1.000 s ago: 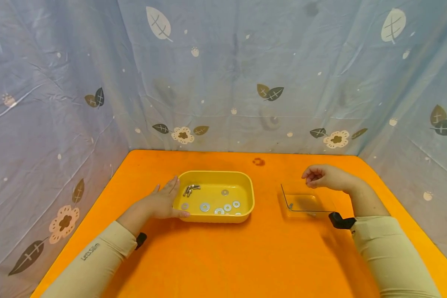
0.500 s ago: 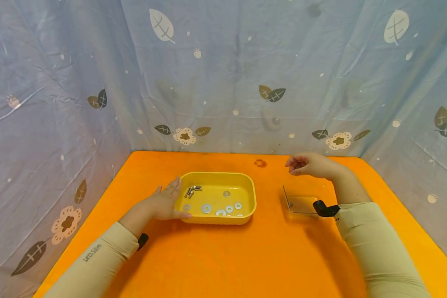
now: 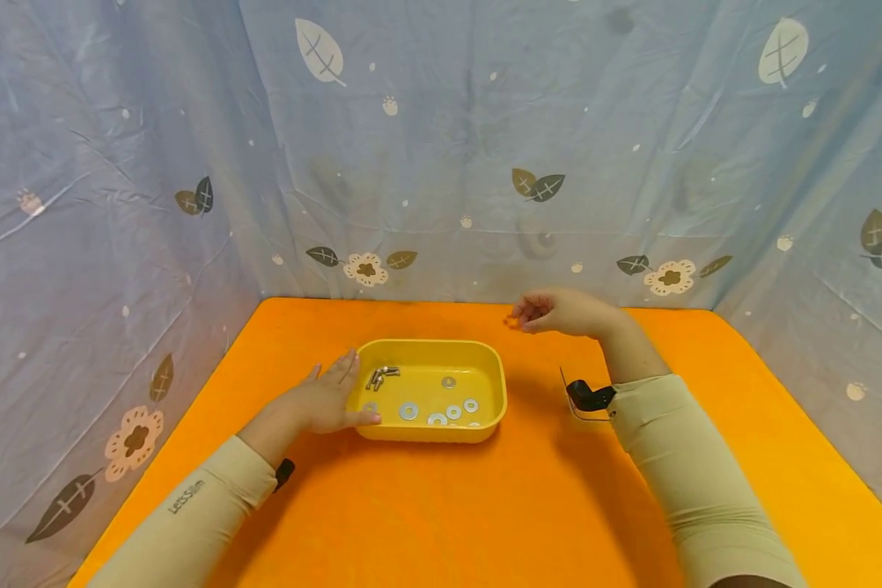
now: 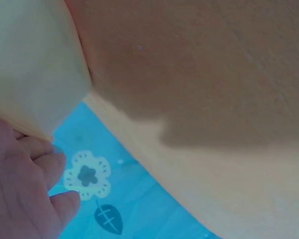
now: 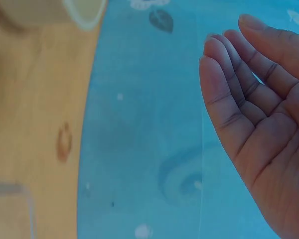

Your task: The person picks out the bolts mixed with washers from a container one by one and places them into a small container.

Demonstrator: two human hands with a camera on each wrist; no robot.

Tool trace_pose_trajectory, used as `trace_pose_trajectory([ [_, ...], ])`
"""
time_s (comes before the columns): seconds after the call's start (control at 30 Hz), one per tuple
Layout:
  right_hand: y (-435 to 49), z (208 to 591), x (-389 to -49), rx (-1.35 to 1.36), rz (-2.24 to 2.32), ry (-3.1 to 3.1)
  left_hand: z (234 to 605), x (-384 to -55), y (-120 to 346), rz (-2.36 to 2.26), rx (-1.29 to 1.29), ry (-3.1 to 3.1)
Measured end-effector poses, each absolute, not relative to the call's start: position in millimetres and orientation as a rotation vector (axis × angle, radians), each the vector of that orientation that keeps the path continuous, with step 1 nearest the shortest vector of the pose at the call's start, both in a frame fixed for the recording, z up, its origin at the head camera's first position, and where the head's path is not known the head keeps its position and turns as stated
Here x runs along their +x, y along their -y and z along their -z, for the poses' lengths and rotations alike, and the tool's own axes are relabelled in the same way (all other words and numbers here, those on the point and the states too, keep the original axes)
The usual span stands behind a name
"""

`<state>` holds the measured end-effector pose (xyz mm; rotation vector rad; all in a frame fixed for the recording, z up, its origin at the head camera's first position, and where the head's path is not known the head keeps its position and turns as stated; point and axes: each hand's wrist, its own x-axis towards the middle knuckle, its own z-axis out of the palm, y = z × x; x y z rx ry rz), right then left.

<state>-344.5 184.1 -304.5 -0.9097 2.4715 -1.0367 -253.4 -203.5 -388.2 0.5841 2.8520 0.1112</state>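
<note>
A yellow tray (image 3: 426, 434) sits on the orange tabletop in the head view. Against its left end rests my left hand (image 3: 327, 404), fingers spread along the wall and thumb over the front rim. The left wrist view shows those fingers (image 4: 55, 167) lying against the tray wall. Several small metal screws (image 3: 380, 376) lie at the tray's left inside, and flat washers (image 3: 408, 411) are scattered over its floor. My right hand (image 3: 562, 312), fingers loosely bent and holding nothing, hangs behind and right of the tray. The right wrist view shows its bare palm (image 5: 274, 134).
A clear box (image 3: 586, 419) stands right of the tray, mostly hidden behind my right wrist and its black camera mount (image 3: 590, 397). A patterned curtain (image 3: 426, 163) encloses the table (image 3: 441, 514) at the back and both sides.
My right hand has moved left and toward the back, from over the clear box to behind the gap between box and tray. The left hand stays at the tray.
</note>
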Motion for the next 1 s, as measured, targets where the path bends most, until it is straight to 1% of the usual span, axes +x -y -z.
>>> trace_pose_trajectory([
  [0.23, -142, 300, -348, -0.911, 0.992, -2.450, 394, -256, 202, -0.076, 0.527, -2.833],
  [0.47, -106, 297, -356, -1.023, 0.988, -2.427, 393, -258, 203, -0.078, 0.553, -2.869],
  [0.77, -59, 309, -366, -1.109, 1.008, -2.413, 391, -258, 203, -0.057, 0.534, -2.852],
  [1.0, -37, 320, -367, -1.123, 1.019, -2.401, 392, -260, 203, -0.026, 0.536, -2.857],
])
